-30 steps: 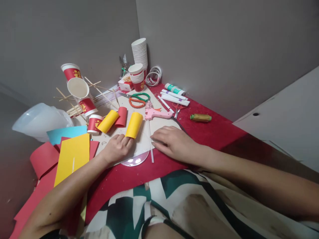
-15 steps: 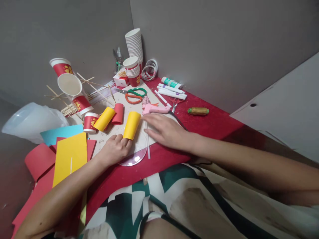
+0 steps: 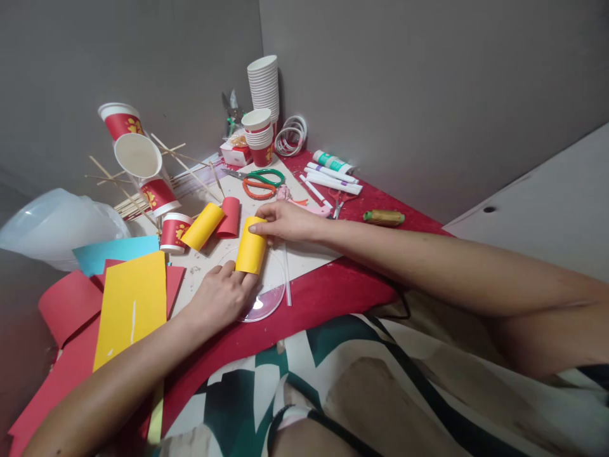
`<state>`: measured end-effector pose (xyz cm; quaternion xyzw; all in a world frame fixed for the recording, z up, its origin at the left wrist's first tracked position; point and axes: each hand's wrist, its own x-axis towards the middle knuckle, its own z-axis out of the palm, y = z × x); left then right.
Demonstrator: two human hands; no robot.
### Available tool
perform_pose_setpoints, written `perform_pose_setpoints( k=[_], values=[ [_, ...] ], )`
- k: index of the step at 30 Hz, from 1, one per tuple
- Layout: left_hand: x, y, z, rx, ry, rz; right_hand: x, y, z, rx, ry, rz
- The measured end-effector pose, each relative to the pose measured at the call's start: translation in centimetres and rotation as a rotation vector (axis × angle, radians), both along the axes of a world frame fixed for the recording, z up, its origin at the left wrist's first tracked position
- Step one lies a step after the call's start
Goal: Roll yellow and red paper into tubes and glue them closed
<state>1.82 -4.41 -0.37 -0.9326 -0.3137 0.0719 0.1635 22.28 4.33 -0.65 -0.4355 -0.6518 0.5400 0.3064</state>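
Observation:
Between my hands is a yellow paper tube [image 3: 251,249], tilted a little above a clear round plastic lid [image 3: 271,298]. My right hand [image 3: 290,222] grips the tube's upper end, thumb on the outside. At its lower end is my left hand [image 3: 226,292], with fingers at or inside the opening; some fingertips are hidden. Left of the tube lie another yellow paper tube [image 3: 203,226] and a red paper tube [image 3: 229,217]. A pink glue gun [image 3: 318,209] is partly covered by my right hand. A clear glue stick [image 3: 287,276] lies beside the lid.
Paper cups joined with sticks [image 3: 137,155] stand at the left, near a white plastic bag [image 3: 61,228] and coloured paper sheets [image 3: 128,304]. Behind are stacked paper cups [image 3: 263,82], scissors [image 3: 261,183], markers [image 3: 333,178] and a thread spool [image 3: 384,218].
My right hand has moved from beside the glue gun onto the tube's upper end and closed on it. My left hand stays at the lower end. The view has shifted slightly.

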Motion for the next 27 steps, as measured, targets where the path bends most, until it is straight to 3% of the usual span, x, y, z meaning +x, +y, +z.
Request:
perform_pose_setpoints(
  k=[15, 27],
  values=[
    [-0.4, -1.8, -0.4, -0.272, -0.205, 0.106, -0.7, 0.1, -0.3, -0.091, 0.097, 0.127],
    [-0.4, -1.7, -0.4, -0.285, -0.205, 0.090, -0.6, 0.2, -1.1, -0.083, 0.093, 0.114]
  ],
)
